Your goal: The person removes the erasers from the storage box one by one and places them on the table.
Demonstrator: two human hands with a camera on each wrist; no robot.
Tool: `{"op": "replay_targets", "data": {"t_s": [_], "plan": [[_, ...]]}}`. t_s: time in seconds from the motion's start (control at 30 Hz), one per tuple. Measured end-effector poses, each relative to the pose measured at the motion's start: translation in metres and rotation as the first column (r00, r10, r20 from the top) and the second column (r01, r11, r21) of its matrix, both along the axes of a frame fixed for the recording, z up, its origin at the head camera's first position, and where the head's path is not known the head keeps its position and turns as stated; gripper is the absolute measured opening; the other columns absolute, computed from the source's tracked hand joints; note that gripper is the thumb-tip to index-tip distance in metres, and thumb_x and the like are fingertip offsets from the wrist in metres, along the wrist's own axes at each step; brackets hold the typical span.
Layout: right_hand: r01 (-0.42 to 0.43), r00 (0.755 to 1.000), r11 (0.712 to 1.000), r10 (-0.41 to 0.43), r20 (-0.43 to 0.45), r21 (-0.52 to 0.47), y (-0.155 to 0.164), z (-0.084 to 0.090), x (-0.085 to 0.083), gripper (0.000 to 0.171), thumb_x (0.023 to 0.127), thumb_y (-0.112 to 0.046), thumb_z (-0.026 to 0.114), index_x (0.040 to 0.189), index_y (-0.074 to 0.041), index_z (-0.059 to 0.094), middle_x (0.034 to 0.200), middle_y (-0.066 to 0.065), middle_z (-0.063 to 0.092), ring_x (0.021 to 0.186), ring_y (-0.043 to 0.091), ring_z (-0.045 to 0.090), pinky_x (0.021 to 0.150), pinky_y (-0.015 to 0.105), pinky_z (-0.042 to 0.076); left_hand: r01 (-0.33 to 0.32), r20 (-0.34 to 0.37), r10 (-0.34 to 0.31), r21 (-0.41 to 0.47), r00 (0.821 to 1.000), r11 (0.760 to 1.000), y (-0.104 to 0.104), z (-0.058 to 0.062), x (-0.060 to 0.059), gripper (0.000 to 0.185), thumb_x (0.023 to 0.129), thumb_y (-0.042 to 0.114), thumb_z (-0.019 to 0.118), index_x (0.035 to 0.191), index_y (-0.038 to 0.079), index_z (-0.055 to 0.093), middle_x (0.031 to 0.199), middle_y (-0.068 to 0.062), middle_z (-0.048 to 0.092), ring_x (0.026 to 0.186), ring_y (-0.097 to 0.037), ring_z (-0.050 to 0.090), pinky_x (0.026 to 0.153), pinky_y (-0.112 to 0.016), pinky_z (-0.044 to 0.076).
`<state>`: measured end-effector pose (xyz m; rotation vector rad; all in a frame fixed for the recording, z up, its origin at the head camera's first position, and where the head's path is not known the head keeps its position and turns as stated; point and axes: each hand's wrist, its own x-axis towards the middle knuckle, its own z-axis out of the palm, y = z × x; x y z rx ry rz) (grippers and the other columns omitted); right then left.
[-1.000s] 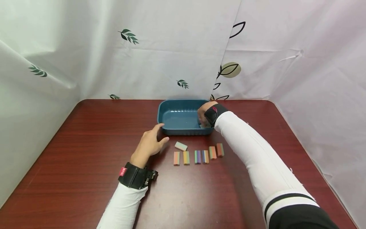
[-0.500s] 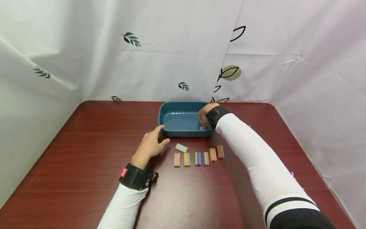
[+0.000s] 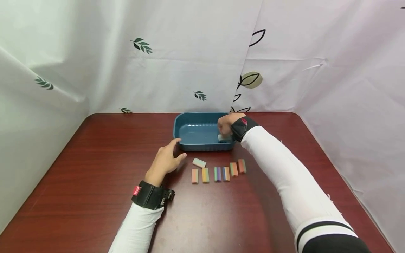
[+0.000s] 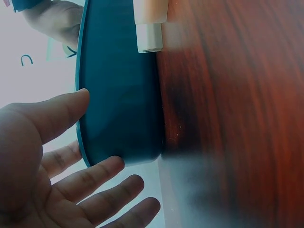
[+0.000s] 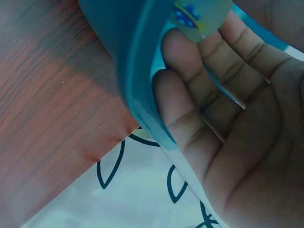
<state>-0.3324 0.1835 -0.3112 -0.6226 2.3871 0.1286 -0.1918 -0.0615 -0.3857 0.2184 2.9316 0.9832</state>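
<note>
A blue rectangular tray (image 3: 202, 147) stands near the table's back edge. My right hand (image 3: 225, 123) reaches into its right end and holds a small pale block (image 3: 224, 138) at the fingertips. In the right wrist view, the pale block (image 5: 202, 19) looks translucent with a blue printed mark; the thumb's grip is mostly out of sight. My left hand (image 3: 166, 158) is at the tray's front left corner, fingers spread and fairly straight. The left wrist view puts its fingers (image 4: 90, 178) at the tray wall (image 4: 118, 95), with nothing gripped.
In front of the tray lies another pale block (image 3: 199, 162). Several striped blocks form a loose row nearer me, from a pink-and-green block (image 3: 194, 176) to a red-and-green block (image 3: 242, 166). A white patterned curtain (image 3: 177, 63) hangs behind the reddish-brown table (image 3: 95, 175).
My right hand has shifted slightly, and the pale block has moved a little back and left inside the tray, showing more now. The left hand stays at the tray corner.
</note>
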Motion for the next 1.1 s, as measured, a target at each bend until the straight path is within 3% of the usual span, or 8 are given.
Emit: {"op": "replay_targets", "data": {"t_s": [0.23,0.37,0.47,0.63,0.83,1.1], "plan": [[-0.003,0.999,0.993,-0.001,-0.033,-0.115,0.002,0.001,0.002,0.016,0.095,-0.009,0.054,0.081,-0.013,0.057,0.069,0.0,0.047,0.057,0.013,0.04,0.054,0.03,0.035,-0.008,0.003,0.008,0.0,1.0,1.0,-0.001,-0.001,-0.001,0.065,0.093,0.03,0.065,0.149,0.011,0.037,0.143,-0.024,0.045,0.13,-0.042,0.041,0.103,-0.056,0.038],[0.006,0.997,0.979,-0.02,-0.069,-0.206,0.007,0.002,0.008,0.014,0.094,-0.006,0.051,0.081,-0.01,0.054,0.069,0.002,0.043,0.055,0.014,0.036,0.055,0.03,0.033,-0.012,0.012,0.012,-0.001,1.0,1.0,-0.002,0.0,0.0,0.065,0.093,0.029,0.065,0.148,0.012,0.037,0.143,-0.024,0.045,0.131,-0.042,0.041,0.103,-0.056,0.037],[0.012,0.993,0.956,-0.045,-0.107,-0.293,0.012,0.001,0.013,0.011,0.095,-0.012,0.057,0.084,-0.01,0.054,0.077,0.004,0.048,0.06,0.016,0.041,0.058,0.031,0.036,-0.008,0.014,0.008,-0.005,1.0,1.0,-0.002,0.0,0.0,0.065,0.093,0.029,0.065,0.148,0.012,0.037,0.143,-0.024,0.045,0.131,-0.042,0.041,0.103,-0.056,0.037],[0.022,0.984,0.883,-0.102,-0.147,-0.468,0.019,-0.005,0.022,0.011,0.093,-0.015,0.064,0.098,-0.008,0.058,0.091,0.007,0.057,0.076,0.021,0.052,0.068,0.034,0.043,0.003,0.006,-0.003,-0.008,1.0,1.0,-0.002,0.0,0.0,0.064,0.093,0.029,0.065,0.148,0.011,0.037,0.143,-0.024,0.045,0.131,-0.043,0.04,0.103,-0.057,0.037],[0.027,0.979,0.801,-0.141,-0.145,-0.599,0.029,-0.015,0.035,0.025,0.096,-0.016,0.062,0.118,-0.005,0.059,0.084,0.005,0.062,0.069,0.018,0.056,0.065,0.033,0.045,0.014,0.006,-0.014,-0.009,1.0,1.0,-0.001,0.002,0.001,0.064,0.094,0.028,0.065,0.149,0.011,0.037,0.143,-0.024,0.045,0.131,-0.045,0.039,0.103,-0.058,0.036],[-0.023,0.964,0.685,-0.177,-0.197,-0.728,0.033,-0.018,0.053,0.022,0.093,-0.01,0.064,0.114,-0.002,0.06,0.082,0.004,0.059,0.072,0.019,0.056,0.071,0.036,0.047,0.013,0.01,-0.013,0.004,1.0,1.0,-0.001,0.002,0.002,0.064,0.094,0.028,0.065,0.149,0.011,0.036,0.143,-0.024,0.045,0.132,-0.044,0.039,0.103,-0.058,0.036]]}}
